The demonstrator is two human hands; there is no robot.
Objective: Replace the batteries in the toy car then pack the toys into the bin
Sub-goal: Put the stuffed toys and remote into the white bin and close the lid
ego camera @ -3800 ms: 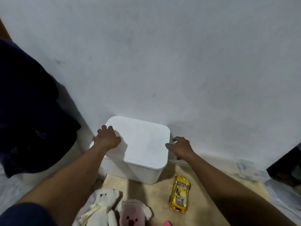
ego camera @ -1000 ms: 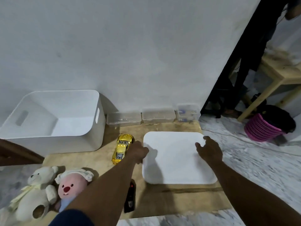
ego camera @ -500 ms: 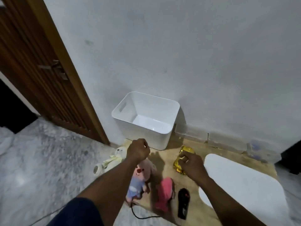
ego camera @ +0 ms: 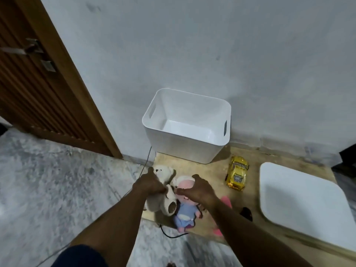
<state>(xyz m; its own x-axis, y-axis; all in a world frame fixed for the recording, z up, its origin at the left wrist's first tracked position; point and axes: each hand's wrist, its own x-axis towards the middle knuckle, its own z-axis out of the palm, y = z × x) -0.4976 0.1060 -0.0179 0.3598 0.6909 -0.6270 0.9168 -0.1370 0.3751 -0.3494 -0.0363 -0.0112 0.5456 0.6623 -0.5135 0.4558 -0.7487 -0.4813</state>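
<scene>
- Toy car (ego camera: 237, 173) lies untouched on the board (ego camera: 210, 170), just beside the open bin (ego camera: 185, 145).
- Left hand (ego camera: 149, 183) grips the cream bear (ego camera: 163, 172); right hand (ego camera: 198, 189) curls round the pink plush (ego camera: 185, 211), likely to bin both together.

Wooden door (ego camera: 38, 83), marble floor (ego camera: 48, 189).

bin (ego camera: 185, 140): white plastic, smooth, faint sheen
lid (ego camera: 304, 197): white plastic, matt
toy car (ego camera: 237, 175): glossy gold finish
plush bear (ego camera: 163, 172): cream fuzzy cloth
plush doll (ego camera: 185, 211): pink soft cloth
board (ego camera: 212, 170): pale matt wood
floor (ego camera: 57, 180): mottled grey stone, smooth
</scene>
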